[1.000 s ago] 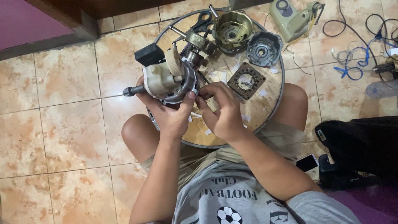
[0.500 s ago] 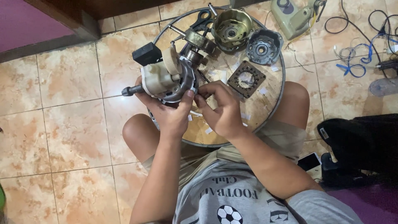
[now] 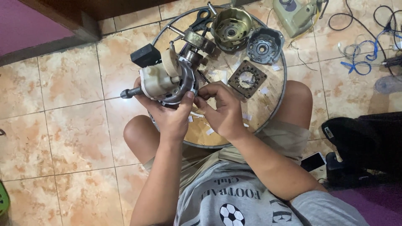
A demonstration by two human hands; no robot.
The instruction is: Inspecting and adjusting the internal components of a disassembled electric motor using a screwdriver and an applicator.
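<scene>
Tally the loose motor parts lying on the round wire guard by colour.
Brass-coloured round metal motor housing: 1
Dark grey round metal end cover: 1
Dark square laminated stator plate: 1
Total: 3

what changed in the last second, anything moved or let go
Hardly anything. The left hand still grips the fan motor over the round tray, and the right hand still works at its edge with its fingertips. Nothing was let go. The loose motor parts on the tray lie as before.
</scene>
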